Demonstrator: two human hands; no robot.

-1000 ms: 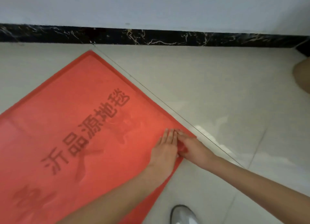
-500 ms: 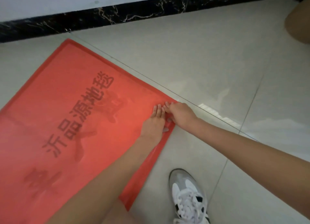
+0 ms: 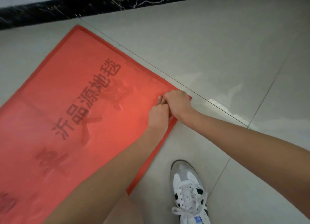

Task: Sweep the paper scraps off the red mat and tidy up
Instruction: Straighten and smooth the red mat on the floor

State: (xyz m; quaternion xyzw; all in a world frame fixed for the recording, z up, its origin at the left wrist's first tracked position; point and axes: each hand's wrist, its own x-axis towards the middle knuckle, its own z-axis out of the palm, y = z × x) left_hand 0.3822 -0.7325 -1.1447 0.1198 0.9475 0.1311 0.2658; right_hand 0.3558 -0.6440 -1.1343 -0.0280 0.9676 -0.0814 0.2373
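Note:
The red mat with dark printed characters lies at an angle on the pale tiled floor. Both my hands rest at its right corner. My left hand lies palm down on the mat, its fingertips partly covered. My right hand sits over those fingertips with its fingers curled in, right beside the mat's corner tip. What is under the curled fingers is hidden. No paper scraps show anywhere on the mat or the floor.
My white and black sneaker stands on the tiles just right of the mat's near edge. A black marble skirting runs along the wall at the top. Bare tiles spread to the right.
My right hand has slid over my left fingertips and curled its fingers. The view has tilted down and closer, bringing more of my shoe into sight.

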